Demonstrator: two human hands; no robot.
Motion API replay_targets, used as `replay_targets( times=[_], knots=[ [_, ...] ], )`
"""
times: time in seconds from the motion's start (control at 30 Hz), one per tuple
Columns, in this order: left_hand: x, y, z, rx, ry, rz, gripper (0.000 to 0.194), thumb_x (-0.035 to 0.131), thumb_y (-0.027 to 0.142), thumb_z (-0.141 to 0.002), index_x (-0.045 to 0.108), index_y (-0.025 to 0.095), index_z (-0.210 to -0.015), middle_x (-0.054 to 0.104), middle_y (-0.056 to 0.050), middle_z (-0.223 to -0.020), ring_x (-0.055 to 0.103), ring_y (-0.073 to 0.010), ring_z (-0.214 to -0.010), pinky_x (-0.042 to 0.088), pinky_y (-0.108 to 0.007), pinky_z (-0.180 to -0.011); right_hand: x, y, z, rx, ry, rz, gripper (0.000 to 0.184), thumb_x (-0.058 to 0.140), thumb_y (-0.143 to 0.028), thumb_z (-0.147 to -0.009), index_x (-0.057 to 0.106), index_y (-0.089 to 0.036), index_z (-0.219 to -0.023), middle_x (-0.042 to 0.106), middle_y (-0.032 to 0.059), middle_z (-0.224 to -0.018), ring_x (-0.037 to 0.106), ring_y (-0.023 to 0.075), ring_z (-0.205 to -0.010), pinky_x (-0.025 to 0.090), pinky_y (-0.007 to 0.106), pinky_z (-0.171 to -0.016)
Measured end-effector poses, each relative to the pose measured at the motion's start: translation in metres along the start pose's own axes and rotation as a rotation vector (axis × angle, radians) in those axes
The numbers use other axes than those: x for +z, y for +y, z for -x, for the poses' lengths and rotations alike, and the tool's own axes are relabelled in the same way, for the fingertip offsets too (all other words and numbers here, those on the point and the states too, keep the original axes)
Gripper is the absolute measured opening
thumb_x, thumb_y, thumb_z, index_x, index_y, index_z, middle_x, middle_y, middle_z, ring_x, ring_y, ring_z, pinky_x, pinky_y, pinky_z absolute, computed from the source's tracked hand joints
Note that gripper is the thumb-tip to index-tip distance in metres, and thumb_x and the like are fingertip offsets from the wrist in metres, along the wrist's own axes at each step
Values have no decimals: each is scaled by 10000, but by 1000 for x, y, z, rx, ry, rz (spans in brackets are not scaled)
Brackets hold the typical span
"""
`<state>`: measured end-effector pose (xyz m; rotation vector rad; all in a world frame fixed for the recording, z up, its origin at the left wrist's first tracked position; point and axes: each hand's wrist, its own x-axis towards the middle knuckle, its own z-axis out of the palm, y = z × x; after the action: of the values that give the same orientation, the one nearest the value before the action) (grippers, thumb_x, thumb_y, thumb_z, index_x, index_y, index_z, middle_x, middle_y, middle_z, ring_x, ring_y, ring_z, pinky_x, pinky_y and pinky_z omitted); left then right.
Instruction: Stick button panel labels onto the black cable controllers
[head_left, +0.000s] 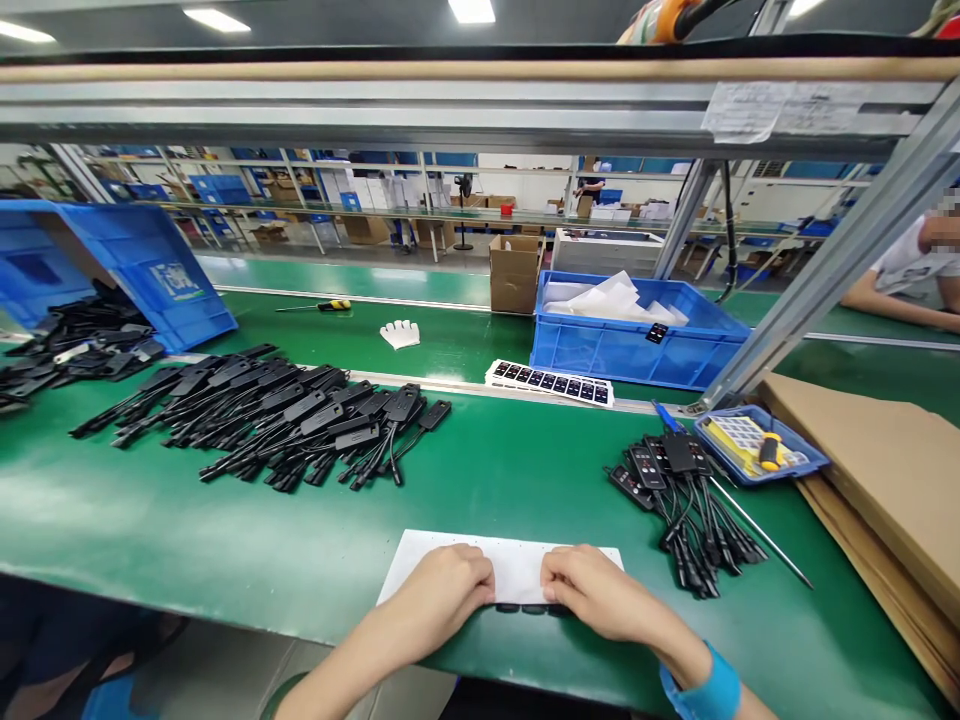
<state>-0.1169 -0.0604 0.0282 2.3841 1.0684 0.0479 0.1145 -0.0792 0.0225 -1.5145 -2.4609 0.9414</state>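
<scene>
A white sheet (516,568) lies on the green bench in front of me. Dark rounded tabs (533,608), perhaps black labels, stick out along its near edge. My left hand (459,583) pinches the sheet's near edge left of the middle, fingers curled. On the right side, my right hand (581,588) grips the same edge with its fingers bent in. A blue band circles my right wrist. To the right lies a bunch of black cabled controllers (679,490) with printed faces. A larger pile of black cabled controllers (300,410) is spread out at the left.
Label sheets (549,383) lie before a blue crate (630,340) holding white papers. A small blue tray (761,445), a metal rod (761,530) and flat cardboard (885,480) are at right. Farther back are a white glove (400,334), a screwdriver (330,306) and a tipped blue bin (150,270).
</scene>
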Motion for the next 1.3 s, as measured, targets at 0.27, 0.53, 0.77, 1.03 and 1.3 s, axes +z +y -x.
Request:
replay_targets(
  times=[0.27, 0.53, 0.77, 1.03, 1.3],
  knots=[
    [21, 11, -10, -151, 15, -109, 176, 399, 148, -896, 575, 150, -890, 630, -61, -876, 586, -196, -809, 402, -283, -707, 25, -19, -12, -20, 109, -22, 105, 514, -174, -851, 612, -196, -820, 643, 14, -822, 560, 159, -773, 333, 236, -684],
    [-3, -12, 14, -76, 18, 126, 174, 473, 205, -859, 562, 175, -712, 595, 1, -751, 528, -128, -707, 336, -219, -626, 24, -13, -21, -22, 99, -42, 126, 522, -167, -841, 615, -195, -761, 654, 5, -769, 567, 156, -732, 325, 236, -650],
    [9, -20, 12, -132, 93, 180, 187, 463, 208, -836, 538, 173, -668, 556, 8, -672, 487, -117, -632, 301, -224, -590, 29, -31, -26, -84, 84, -26, 132, 487, -159, -869, 613, -197, -863, 645, 31, -871, 564, 175, -827, 346, 242, -717],
    [-4, -29, 31, -168, 24, 87, 188, 459, 205, -850, 532, 178, -680, 572, 5, -700, 509, -131, -673, 316, -230, -617, 36, -32, -37, -103, 72, -32, 149, 475, -133, -857, 604, -198, -824, 641, 24, -841, 565, 167, -797, 347, 241, -696],
    [-5, -42, 38, -130, 53, 192, 113, 470, 197, -863, 576, 195, -825, 605, 3, -802, 544, -131, -732, 363, -215, -656, 34, -27, -41, -107, 50, -94, 144, 477, -133, -834, 599, -200, -799, 634, 16, -820, 553, 159, -774, 335, 238, -683]
  ],
)
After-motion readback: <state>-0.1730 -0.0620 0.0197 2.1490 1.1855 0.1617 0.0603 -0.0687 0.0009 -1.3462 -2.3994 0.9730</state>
